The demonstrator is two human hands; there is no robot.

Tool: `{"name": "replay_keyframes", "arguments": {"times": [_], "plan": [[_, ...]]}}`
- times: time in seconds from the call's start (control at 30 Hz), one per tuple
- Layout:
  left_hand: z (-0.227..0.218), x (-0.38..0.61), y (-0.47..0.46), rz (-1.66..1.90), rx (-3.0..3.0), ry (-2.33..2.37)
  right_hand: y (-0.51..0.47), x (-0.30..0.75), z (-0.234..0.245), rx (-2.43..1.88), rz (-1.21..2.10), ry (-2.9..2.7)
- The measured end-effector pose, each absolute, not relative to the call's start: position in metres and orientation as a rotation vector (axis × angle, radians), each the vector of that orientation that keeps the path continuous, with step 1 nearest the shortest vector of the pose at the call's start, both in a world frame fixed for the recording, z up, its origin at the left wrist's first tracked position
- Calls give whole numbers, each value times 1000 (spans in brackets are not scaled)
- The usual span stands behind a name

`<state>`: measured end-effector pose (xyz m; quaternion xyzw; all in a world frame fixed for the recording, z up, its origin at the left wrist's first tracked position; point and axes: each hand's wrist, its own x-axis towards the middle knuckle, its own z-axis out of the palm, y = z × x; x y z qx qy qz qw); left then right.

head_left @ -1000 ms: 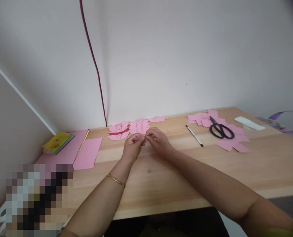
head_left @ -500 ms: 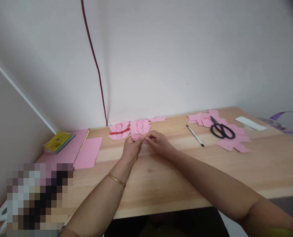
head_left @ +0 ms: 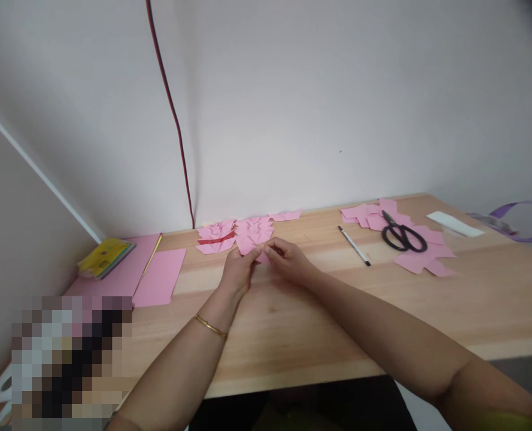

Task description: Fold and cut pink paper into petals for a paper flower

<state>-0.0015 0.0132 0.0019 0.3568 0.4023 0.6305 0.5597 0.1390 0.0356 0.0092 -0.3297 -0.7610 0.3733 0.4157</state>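
Between my two hands is a small pink paper piece (head_left: 263, 258), mostly hidden by my fingers. My left hand (head_left: 239, 267) is closed, thumb and fingers pinching the paper from the left. From the right, my right hand (head_left: 288, 257) pinches it too, its fingertips close to the left thumb. Just beyond the hands lie folded pink paper pieces (head_left: 253, 226) in overlapping rows. A red strip (head_left: 216, 239) rests across the left row. Another pink piece (head_left: 286, 215) lies by the wall.
Right on the wooden table (head_left: 292, 341) are a pen (head_left: 354, 246), black-handled scissors (head_left: 404, 236), pink cut-outs (head_left: 422, 261) and a white strip (head_left: 455, 224). Left are pink sheets (head_left: 160, 278), a yellow pencil (head_left: 149, 262) and a yellow packet (head_left: 105, 257). A cable (head_left: 171, 108) hangs down the wall.
The pink paper has turned between my fingers; more of it now shows below the fingertips. Both hands stay in nearly the same place.
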Motion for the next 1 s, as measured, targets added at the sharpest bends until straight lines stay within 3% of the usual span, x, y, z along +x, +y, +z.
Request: {"name": "replay_keyframes", "arguments": {"times": [0.6,1.0], "plan": [[-3,-5,17,1570,834,1030,43,141,7,-897,1065,-1788],[5,-6,10,1320,1064,1335,44,144,8,-865,998,-1843]]}}
